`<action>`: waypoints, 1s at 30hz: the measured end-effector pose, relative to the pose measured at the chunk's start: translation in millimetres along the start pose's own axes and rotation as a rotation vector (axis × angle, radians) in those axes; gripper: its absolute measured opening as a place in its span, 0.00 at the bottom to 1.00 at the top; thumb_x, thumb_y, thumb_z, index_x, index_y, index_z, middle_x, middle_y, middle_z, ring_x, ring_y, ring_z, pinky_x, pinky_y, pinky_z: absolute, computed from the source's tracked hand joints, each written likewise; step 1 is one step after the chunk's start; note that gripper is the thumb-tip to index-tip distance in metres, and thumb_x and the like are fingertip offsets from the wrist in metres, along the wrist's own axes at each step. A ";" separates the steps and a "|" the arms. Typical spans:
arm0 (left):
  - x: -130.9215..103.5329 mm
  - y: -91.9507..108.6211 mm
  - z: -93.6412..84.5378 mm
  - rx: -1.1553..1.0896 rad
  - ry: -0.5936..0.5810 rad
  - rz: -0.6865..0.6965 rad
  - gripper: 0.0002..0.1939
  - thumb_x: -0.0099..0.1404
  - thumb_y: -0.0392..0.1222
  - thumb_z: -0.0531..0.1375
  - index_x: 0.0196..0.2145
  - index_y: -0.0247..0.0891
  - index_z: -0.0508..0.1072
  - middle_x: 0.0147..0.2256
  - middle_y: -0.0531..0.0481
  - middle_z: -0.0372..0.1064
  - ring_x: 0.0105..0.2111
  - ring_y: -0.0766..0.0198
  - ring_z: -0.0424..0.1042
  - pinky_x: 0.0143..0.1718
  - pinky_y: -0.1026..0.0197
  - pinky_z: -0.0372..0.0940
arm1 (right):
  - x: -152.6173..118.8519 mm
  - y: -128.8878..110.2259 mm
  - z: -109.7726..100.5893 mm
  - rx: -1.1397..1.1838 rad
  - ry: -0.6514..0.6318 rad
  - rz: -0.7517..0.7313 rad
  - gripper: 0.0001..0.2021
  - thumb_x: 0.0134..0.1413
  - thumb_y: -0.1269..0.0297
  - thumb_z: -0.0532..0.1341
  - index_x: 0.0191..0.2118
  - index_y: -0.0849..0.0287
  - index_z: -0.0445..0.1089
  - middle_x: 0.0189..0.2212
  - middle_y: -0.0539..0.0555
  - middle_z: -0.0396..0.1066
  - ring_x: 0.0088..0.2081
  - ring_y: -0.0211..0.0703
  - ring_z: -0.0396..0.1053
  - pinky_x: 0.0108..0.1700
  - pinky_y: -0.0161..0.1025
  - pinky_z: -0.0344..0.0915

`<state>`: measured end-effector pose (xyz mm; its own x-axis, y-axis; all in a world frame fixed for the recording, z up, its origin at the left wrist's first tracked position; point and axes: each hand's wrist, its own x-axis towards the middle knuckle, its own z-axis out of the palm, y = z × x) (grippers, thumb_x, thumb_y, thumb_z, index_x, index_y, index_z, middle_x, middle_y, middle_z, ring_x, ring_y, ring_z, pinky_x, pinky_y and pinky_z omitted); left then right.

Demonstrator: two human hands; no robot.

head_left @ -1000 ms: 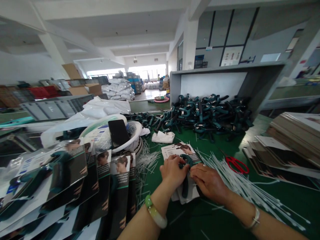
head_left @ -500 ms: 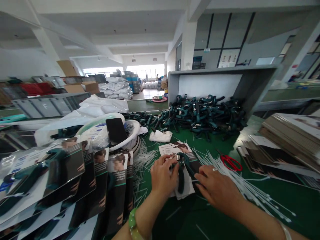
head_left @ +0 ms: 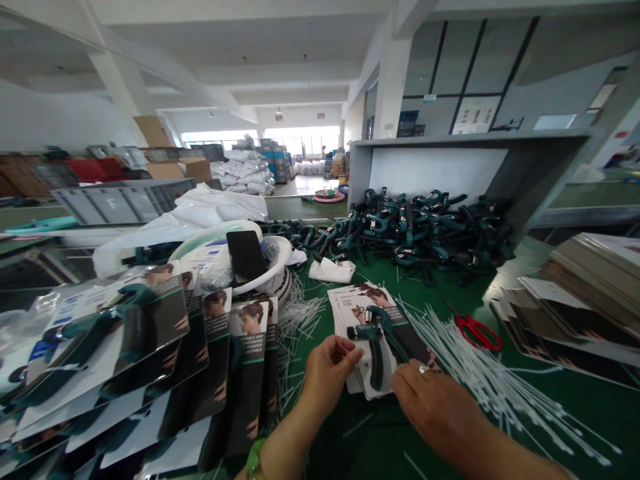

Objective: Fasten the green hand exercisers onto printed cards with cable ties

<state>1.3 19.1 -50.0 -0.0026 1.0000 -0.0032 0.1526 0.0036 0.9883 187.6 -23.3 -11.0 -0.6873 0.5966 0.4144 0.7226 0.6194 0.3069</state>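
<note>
A dark green hand grip strengthener (head_left: 376, 360) lies on a printed backing card (head_left: 357, 300), at the top of a small stack on the green table. Left of its handles is my left hand (head_left: 325, 377), thumb and forefinger pinched together by the card's edge. Whatever is between those fingertips is too small to make out. My right hand (head_left: 440, 407) is closed around the lower end of the strengthener's right handle, its fingertips against the card. That handle end is hidden under the fingers.
White cable ties (head_left: 480, 373) fan out at right, beside red scissors (head_left: 477, 331). Card stacks (head_left: 595, 287) stand far right. Loose grip strengtheners (head_left: 425, 227) spill from a grey bin (head_left: 545, 173). Carded ones (head_left: 150, 347) pile up at left, near a phone (head_left: 246, 257) on a white basket.
My left hand has drawn back off the strengthener's top toward the lower left, uncovering its spring end. My right hand has closed in at the handle end. The view has shifted slightly left.
</note>
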 end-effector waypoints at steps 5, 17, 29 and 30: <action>-5.2 1.9 7.6 -0.071 -0.023 0.071 0.06 0.52 0.40 0.62 0.27 0.35 0.72 0.24 0.53 0.68 0.23 0.69 0.65 0.27 0.68 0.59 | 17.5 15.1 9.1 0.286 0.010 0.224 0.07 0.55 0.69 0.54 0.33 0.59 0.69 0.28 0.54 0.72 0.30 0.43 0.70 0.31 0.37 0.65; -10.1 5.3 9.3 0.416 -0.008 0.510 0.10 0.64 0.37 0.54 0.37 0.41 0.75 0.34 0.50 0.73 0.34 0.67 0.72 0.36 0.67 0.64 | 20.1 13.6 29.4 0.794 0.120 0.616 0.07 0.51 0.61 0.59 0.34 0.58 0.70 0.28 0.52 0.74 0.29 0.40 0.71 0.34 0.36 0.67; -8.1 8.0 7.7 0.341 -0.003 0.493 0.10 0.63 0.35 0.54 0.36 0.41 0.75 0.34 0.49 0.73 0.34 0.66 0.72 0.37 0.66 0.65 | 24.4 19.5 24.1 0.928 0.022 0.668 0.09 0.51 0.59 0.59 0.35 0.58 0.70 0.28 0.51 0.74 0.28 0.41 0.71 0.32 0.36 0.66; -8.0 7.9 7.6 0.342 -0.003 0.493 0.10 0.63 0.35 0.54 0.36 0.41 0.75 0.33 0.49 0.73 0.34 0.66 0.72 0.37 0.66 0.65 | 24.6 19.8 23.6 0.933 0.008 0.670 0.09 0.51 0.59 0.59 0.35 0.57 0.70 0.28 0.51 0.74 0.28 0.40 0.70 0.31 0.36 0.66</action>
<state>10.1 11.1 -43.3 0.1522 0.8837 0.4426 0.4444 -0.4612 0.7680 183.3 15.7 -14.9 -0.1826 0.9478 0.2614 0.6045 0.3179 -0.7304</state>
